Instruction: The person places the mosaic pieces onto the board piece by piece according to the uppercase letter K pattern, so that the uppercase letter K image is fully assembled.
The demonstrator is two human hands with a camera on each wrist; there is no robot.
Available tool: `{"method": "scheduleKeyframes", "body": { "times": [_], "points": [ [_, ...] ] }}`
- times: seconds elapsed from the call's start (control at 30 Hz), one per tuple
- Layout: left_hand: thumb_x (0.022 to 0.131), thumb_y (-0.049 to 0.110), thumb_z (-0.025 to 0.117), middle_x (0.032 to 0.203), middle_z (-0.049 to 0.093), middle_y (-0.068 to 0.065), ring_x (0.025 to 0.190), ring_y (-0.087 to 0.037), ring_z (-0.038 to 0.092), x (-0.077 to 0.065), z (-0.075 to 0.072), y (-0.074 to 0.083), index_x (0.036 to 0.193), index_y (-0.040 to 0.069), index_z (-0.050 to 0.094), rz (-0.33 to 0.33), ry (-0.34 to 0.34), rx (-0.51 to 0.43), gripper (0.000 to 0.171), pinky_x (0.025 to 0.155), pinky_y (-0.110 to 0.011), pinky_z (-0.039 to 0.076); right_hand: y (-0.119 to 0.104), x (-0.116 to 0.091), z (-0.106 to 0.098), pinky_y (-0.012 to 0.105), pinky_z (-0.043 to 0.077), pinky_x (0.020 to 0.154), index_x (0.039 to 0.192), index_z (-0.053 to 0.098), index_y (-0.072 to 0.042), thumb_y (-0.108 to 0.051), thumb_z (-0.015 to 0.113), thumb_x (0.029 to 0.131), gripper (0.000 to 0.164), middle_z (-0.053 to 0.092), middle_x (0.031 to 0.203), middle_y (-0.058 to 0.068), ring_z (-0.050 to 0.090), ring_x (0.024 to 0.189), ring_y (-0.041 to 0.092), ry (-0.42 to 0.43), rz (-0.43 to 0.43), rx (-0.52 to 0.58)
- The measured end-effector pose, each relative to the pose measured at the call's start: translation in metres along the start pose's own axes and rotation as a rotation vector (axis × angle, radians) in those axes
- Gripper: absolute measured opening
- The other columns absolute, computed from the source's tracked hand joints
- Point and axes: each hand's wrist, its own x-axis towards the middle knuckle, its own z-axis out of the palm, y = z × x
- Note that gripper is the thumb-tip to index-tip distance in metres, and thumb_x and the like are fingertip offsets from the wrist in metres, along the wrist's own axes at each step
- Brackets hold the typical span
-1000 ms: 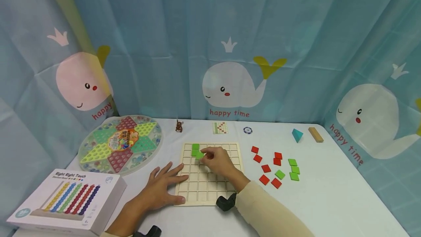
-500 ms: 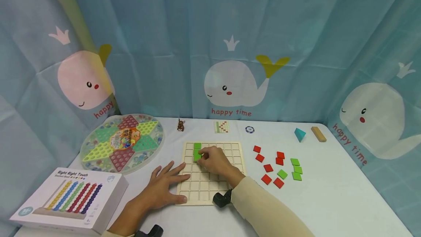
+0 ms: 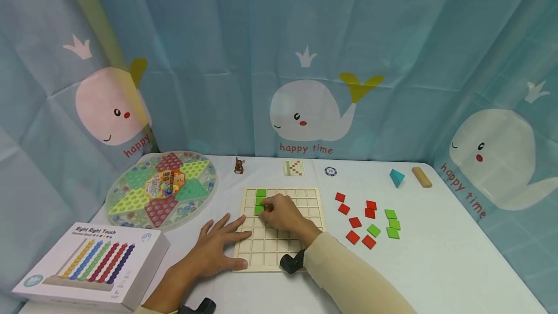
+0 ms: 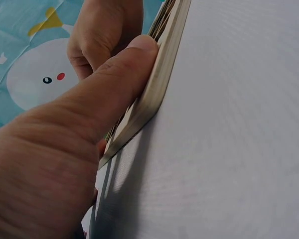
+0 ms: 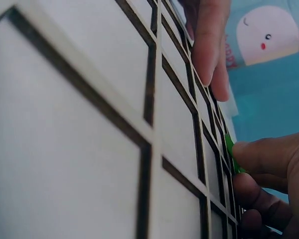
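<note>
A pale wooden grid board (image 3: 270,246) lies on the white table. My left hand (image 3: 213,246) rests spread at its left edge; in the left wrist view the thumb (image 4: 114,79) presses on the rim. Over the board's upper part, my right hand (image 3: 283,214) pinches a green square tile (image 3: 259,210) at its right side, thumb and fingers curled. The same tile shows as a green sliver (image 5: 229,145) beside the thumb in the right wrist view. Directly above it in the column sit two more green tiles, the top one (image 3: 261,193) fully visible, the other partly covered by fingers.
Loose red tiles (image 3: 355,222) and green tiles (image 3: 393,233) lie right of the board. Behind are a small figurine (image 3: 239,165), pattern card (image 3: 294,168), chip (image 3: 331,171), teal pyramid (image 3: 396,178) and wooden block (image 3: 421,177). A round game board (image 3: 200,212) and white box (image 3: 146,256) stand left.
My right hand has brought the green tile from a skewed position into line below the other two green tiles. The fingers have since shifted slightly toward its right side. My left hand stays put.
</note>
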Motion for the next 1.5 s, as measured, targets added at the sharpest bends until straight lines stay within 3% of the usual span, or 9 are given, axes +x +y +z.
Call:
{"method": "scheduleKeyframes", "body": {
  "times": [0.27,0.43,0.87,1.07,1.23,1.5],
  "points": [
    [0.068,0.066,0.073,0.151,0.038,-0.002,0.141,-0.040,0.017,-0.001,-0.001,0.000,0.128,0.024,0.066,-0.001,0.003,-0.007,0.073,0.105,-0.064,0.001,0.000,-0.004,-0.006,0.025,0.047,0.061,0.119,0.067,-0.002,-0.016,0.072,0.087,0.036,0.061,0.077,-0.010,0.055,0.066,0.007,0.007,0.033,0.069],
    [0.067,0.065,0.074,0.151,0.039,-0.002,0.141,-0.040,0.018,-0.001,0.000,0.001,0.128,0.025,0.066,-0.006,0.003,-0.004,0.073,0.105,-0.064,0.001,0.000,-0.016,-0.025,0.027,0.046,0.057,0.118,0.067,-0.002,-0.016,0.070,0.088,0.034,0.061,0.077,-0.007,0.052,0.065,0.011,0.078,-0.027,0.114],
    [0.067,0.063,0.076,0.150,0.039,-0.004,0.141,-0.040,0.018,-0.001,-0.002,0.002,0.127,0.022,0.066,-0.008,0.005,-0.024,0.074,0.105,-0.063,0.001,-0.003,-0.082,-0.099,0.039,0.047,0.073,0.119,0.068,-0.011,-0.015,0.074,0.085,0.035,0.062,0.092,-0.006,0.054,0.085,0.015,0.335,-0.203,0.149],
    [0.068,0.065,0.074,0.151,0.038,-0.003,0.141,-0.041,0.017,-0.001,-0.001,0.002,0.129,0.023,0.065,-0.007,-0.008,-0.025,0.074,0.104,-0.064,0.001,0.005,-0.119,-0.128,0.032,0.047,0.073,0.120,0.067,-0.009,-0.007,0.076,0.082,0.039,0.063,0.102,-0.006,0.054,0.089,0.014,0.382,-0.262,0.076],
    [0.069,0.064,0.074,0.151,0.039,-0.004,0.141,-0.041,0.017,-0.001,-0.002,0.002,0.129,0.022,0.065,-0.006,-0.006,-0.023,0.074,0.104,-0.065,0.001,0.031,-0.141,-0.142,0.028,0.047,0.074,0.121,0.067,-0.013,-0.006,0.077,0.081,0.041,0.062,0.106,-0.008,0.052,0.092,0.013,0.407,-0.224,0.006],
    [0.069,0.064,0.074,0.151,0.038,-0.004,0.141,-0.042,0.017,0.000,-0.002,0.002,0.129,0.022,0.065,-0.002,-0.014,-0.031,0.074,0.104,-0.066,0.002,0.065,-0.167,-0.155,0.028,0.046,0.075,0.120,0.068,-0.010,-0.009,0.076,0.082,0.040,0.061,0.110,-0.007,0.052,0.097,0.012,0.405,-0.094,-0.100]
  ]
}}
